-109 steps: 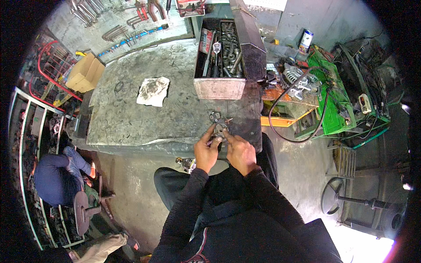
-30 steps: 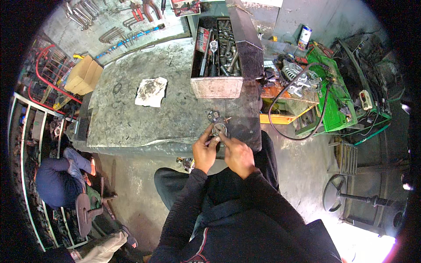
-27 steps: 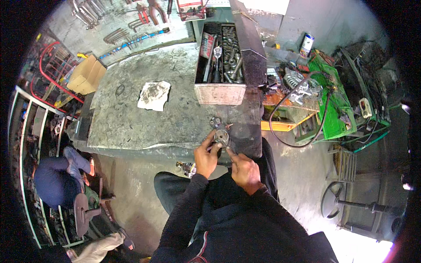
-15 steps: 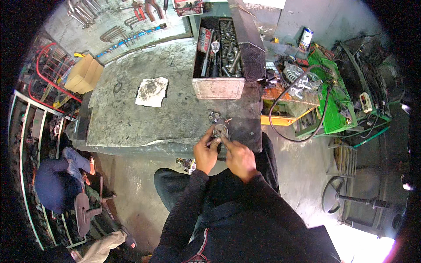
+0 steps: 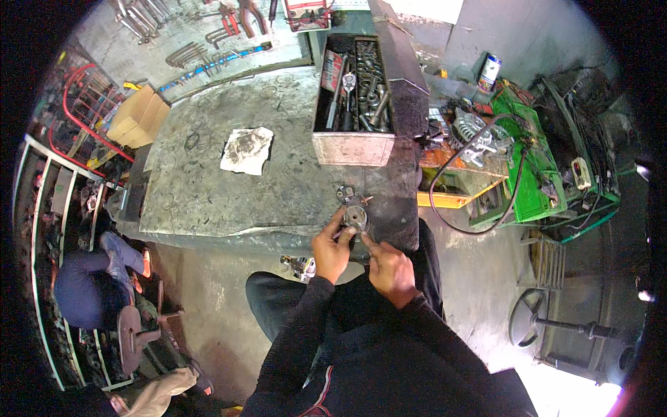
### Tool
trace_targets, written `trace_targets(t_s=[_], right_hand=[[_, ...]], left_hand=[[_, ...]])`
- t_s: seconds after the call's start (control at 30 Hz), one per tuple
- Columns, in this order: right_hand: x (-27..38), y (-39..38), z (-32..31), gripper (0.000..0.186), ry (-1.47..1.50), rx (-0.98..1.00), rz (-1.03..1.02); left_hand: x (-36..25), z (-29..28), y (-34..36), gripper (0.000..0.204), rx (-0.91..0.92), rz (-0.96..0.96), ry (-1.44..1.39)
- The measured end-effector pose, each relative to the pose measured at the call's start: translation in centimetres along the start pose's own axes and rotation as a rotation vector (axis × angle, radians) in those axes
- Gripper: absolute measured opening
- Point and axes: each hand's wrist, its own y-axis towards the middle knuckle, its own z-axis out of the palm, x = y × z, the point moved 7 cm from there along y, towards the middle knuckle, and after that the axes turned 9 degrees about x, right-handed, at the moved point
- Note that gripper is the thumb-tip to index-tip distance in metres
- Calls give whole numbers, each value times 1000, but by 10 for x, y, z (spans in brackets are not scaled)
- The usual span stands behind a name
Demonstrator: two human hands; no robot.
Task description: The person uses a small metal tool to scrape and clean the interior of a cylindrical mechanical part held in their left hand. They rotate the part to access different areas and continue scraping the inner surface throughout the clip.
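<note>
My left hand [image 5: 332, 251] grips a round grey metal part [image 5: 356, 218] with a central hole, thumb on its lower side, at the bench's front edge. Just below and right of it, my right hand [image 5: 390, 271] is curled with the index finger reaching to the part's lower rim; whatever it may hold is hidden. Beyond the part lie a small dark metal component [image 5: 344, 194] and a small copper-coloured piece [image 5: 366, 200] on the grimy workbench [image 5: 194, 201].
An open toolbox [image 5: 351, 146] and stained paper [image 5: 244, 149] lie on the bench; a cardboard box [image 5: 135, 115] sits left. Rightward, an alternator [image 5: 471, 132], looping hose [image 5: 434, 198] and green stand [image 5: 528, 160]. A seated person [image 5: 90, 285] is at left, a metal device [image 5: 299, 266] below the bench.
My right hand has drawn back down and right from the part's face, uncovering its centre hole. My left hand still holds it. The whole view has shifted slightly.
</note>
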Motion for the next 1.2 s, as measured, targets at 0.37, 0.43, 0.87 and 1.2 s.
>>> trace_targets(t_s=[0.37,0.43,0.87,1.2], right_hand=[[5,18,-4,57,-39,-11,31],[7,40,3,59,-18,-81,-41],[9,15,0,55,-60,-20,8],[4,8,-5,47,-26,-82,14]], left_hand=[[0,2,-1,53,-34,-5,119],[6,3,-3,54,6,-108,60],[-4,-1,-4,53,-32,-13,74],[-3,1,-4,53,-91,118,86]])
